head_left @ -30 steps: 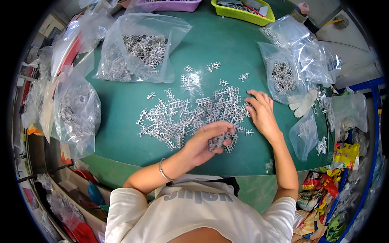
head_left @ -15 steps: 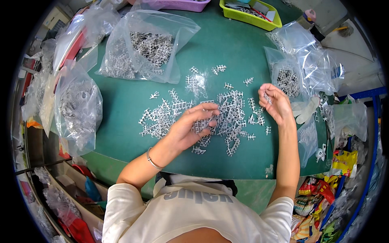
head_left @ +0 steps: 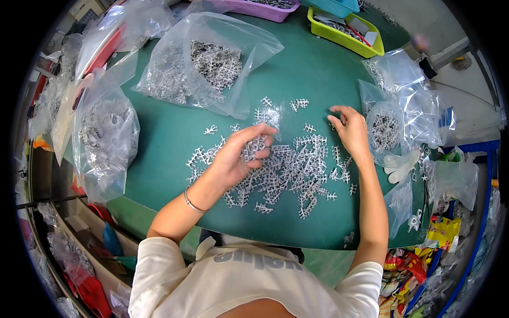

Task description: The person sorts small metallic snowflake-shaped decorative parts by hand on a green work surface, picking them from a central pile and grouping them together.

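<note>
Cupped in my left hand [head_left: 236,153] is a handful of small silver-grey branched metal pieces [head_left: 253,148]. The hand is above the left part of a loose pile of the same pieces [head_left: 297,164]. To the right, my right hand [head_left: 350,130] is low over the table, fingers curled around a single branched metal piece [head_left: 332,125] at the fingertips. Its palm is turned away, so anything else in it is hidden. A few loose pieces [head_left: 301,103] lie beyond the pile, and others [head_left: 342,168] lie at its right side.
Clear bags of metal pieces stand at the far left [head_left: 185,69] and at the right [head_left: 384,130]. A bag of ring-shaped parts [head_left: 108,135] is at the left edge. Purple [head_left: 260,9] and yellow-green [head_left: 347,40] baskets stand at the back of the green table [head_left: 175,212].
My left hand has lifted away from the pile, to the left and farther off, with its handful. My right hand has reached left onto a loose piece. The whole view has shifted slightly.
</note>
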Available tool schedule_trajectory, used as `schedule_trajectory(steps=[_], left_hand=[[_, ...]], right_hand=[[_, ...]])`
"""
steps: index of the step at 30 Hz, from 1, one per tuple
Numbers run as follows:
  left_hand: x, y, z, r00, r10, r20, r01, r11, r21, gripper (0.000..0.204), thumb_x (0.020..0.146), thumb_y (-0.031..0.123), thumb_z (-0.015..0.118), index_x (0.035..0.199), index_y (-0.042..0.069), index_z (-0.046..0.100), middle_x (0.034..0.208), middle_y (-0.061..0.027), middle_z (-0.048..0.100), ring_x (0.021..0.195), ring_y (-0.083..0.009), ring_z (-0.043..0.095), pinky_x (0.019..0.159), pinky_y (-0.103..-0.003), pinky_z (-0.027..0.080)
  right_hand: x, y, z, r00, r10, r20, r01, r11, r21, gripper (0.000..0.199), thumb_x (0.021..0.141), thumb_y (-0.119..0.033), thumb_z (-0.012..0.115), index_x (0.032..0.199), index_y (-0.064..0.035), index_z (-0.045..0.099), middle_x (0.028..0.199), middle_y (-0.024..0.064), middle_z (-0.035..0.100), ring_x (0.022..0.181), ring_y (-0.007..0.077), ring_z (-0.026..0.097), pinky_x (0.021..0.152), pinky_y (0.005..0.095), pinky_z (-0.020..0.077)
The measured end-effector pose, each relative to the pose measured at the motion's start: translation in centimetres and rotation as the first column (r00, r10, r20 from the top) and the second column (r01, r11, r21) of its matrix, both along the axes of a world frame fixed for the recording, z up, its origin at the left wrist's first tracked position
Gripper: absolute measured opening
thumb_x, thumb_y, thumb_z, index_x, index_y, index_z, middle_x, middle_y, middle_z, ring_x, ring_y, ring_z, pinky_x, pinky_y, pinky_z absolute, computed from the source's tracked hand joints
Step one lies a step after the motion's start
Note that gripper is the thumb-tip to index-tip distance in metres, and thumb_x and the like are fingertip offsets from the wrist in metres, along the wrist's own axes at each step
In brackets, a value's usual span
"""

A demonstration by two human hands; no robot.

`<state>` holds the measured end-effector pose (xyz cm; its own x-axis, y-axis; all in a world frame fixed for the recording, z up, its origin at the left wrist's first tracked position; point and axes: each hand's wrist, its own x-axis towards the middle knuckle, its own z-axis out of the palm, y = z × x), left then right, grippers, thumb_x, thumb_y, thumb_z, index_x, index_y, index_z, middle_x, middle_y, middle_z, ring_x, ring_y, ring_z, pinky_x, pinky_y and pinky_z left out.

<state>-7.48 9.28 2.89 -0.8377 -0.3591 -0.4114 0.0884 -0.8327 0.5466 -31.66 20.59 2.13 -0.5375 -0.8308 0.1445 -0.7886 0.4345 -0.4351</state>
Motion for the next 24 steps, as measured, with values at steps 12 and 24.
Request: schedule_trajectory(steps=[12,24], left_hand=[[1.4,-0.6,-1.5,0.988,0.090,-0.127,-0.076,0.991,0.108,0.018,0.080,0.009,0.049,0.097,0.003,0.053,0.088,-0.0065,0.049,0.065,-0.0129,0.044,0.046,-0.020,0.034],[1.3,-0.5,-1.4,0.965,0.199,-0.171,-0.148,0.951,0.272,0.023,0.077,0.011,0.049,0.099,0.004,0.054,0.099,-0.0091,0.048,0.076,-0.0175,0.048,0.056,-0.025,0.042]], right_hand=[[0.0,-1.1,0.4,0.932,0.232,0.278,-0.247,0.969,0.022,0.015,0.080,-0.013,0.063,0.076,0.0020,0.063,0.061,0.0072,0.055,0.056,0.0109,0.049,0.053,0.0267,0.0389],[-0.7,2.5,-3.0,0.984,-0.037,-0.174,0.025,0.997,-0.067,0.033,0.073,-0.019,0.070,0.095,0.0021,0.061,0.096,0.0153,0.059,0.070,0.0287,0.057,0.063,0.0364,0.0463]])
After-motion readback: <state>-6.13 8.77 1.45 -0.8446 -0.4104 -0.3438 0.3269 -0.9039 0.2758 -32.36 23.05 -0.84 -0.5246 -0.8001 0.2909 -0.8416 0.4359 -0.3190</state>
